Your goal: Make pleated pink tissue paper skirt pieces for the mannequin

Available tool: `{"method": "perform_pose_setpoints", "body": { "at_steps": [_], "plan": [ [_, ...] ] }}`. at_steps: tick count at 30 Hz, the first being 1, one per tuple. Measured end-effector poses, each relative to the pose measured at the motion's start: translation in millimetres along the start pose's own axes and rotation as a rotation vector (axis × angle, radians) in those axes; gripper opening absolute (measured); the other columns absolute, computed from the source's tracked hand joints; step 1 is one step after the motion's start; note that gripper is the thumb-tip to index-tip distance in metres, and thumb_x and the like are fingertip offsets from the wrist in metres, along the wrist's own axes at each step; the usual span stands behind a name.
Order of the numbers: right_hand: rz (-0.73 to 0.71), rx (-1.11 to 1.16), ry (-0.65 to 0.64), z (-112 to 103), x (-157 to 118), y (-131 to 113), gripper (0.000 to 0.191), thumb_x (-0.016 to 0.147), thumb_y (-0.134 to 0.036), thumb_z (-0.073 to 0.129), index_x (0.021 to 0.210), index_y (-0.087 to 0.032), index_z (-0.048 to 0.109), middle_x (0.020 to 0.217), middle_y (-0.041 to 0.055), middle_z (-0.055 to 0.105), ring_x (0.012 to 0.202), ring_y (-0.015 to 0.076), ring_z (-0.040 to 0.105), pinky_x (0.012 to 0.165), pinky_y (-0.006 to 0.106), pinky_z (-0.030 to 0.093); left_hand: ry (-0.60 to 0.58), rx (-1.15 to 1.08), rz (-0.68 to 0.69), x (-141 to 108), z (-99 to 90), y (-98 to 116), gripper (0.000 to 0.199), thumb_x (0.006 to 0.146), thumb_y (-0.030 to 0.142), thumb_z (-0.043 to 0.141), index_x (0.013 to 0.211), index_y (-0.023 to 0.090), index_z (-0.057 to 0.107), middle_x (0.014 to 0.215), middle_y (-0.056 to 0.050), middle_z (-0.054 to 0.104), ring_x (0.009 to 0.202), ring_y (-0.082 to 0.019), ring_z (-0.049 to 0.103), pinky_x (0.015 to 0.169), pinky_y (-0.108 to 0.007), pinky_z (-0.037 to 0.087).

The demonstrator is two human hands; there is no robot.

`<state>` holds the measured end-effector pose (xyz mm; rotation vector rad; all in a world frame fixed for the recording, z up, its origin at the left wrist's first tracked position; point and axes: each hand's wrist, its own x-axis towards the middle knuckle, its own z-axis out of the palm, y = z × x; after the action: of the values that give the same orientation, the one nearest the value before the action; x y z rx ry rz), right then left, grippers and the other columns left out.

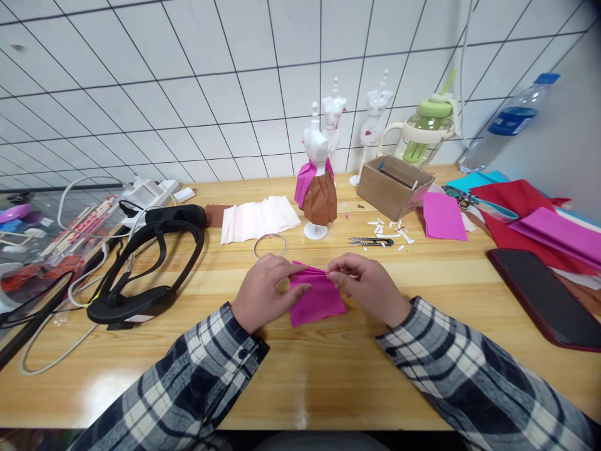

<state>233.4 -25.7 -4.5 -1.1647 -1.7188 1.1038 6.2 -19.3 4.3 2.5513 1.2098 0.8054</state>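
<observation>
A magenta piece of crepe paper [317, 300] lies on the wooden table, with narrow folds along its far edge. My left hand [267, 291] rests at its left side, thumb and index finger apart and touching the paper. At the folded edge's right end, my right hand [369, 285] pinches the paper between thumb and fingers. Just beyond my left hand is a thin metal ring [270, 235]. Farther back stands a small white dress form [315, 147] wearing a magenta top and a brown skirt [320, 199].
Small snips [370, 242] lie beside white scraps [392, 230]. Behind are a cardboard box [393, 188], a jug [425, 134] and two bare forms. Left are pleated pale paper [260, 219] and a black headset [150, 266]; right, a phone [547, 300] and coloured paper [530, 225].
</observation>
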Motion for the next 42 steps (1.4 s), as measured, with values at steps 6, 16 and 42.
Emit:
{"method": "perform_pose_setpoints", "body": {
  "at_steps": [6, 16, 42],
  "plan": [
    [-0.079, -0.336, 0.079, -5, 8, 22, 0.072, 0.081, -0.031, 0.065, 0.146, -0.021, 0.037, 0.12, 0.0082, 0.067, 0.117, 0.027, 0.055, 0.1, 0.046, 0.041, -0.049, 0.083, -0.042, 2, 5.2, -5, 0.043, 0.084, 0.04, 0.065, 0.121, 0.018, 0.064, 0.113, -0.012, 0.066, 0.106, -0.027, 0.059, 0.094, -0.043, 0.046],
    [-0.12, -0.3, -0.02, 13, 6, 22, 0.088, 0.079, -0.012, 0.062, 0.152, -0.024, 0.016, 0.089, -0.0019, 0.072, 0.084, 0.019, 0.064, 0.088, 0.038, 0.046, -0.186, 0.134, -0.053, 2, 12.3, 2, 0.056, 0.083, 0.04, 0.064, 0.135, 0.02, 0.052, 0.138, -0.012, 0.055, 0.134, -0.033, 0.041, 0.116, -0.059, 0.016],
    [0.144, 0.198, 0.045, 24, -4, 6, 0.078, 0.077, -0.028, 0.067, 0.145, -0.021, 0.029, 0.098, 0.0055, 0.065, 0.077, 0.0168, 0.064, 0.063, 0.029, 0.052, -0.176, -0.544, -0.526, 5, 15.9, 14, 0.032, 0.086, 0.044, 0.06, 0.092, 0.017, 0.075, 0.085, -0.004, 0.076, 0.075, -0.018, 0.066, 0.064, -0.023, 0.047]
  ]
}}
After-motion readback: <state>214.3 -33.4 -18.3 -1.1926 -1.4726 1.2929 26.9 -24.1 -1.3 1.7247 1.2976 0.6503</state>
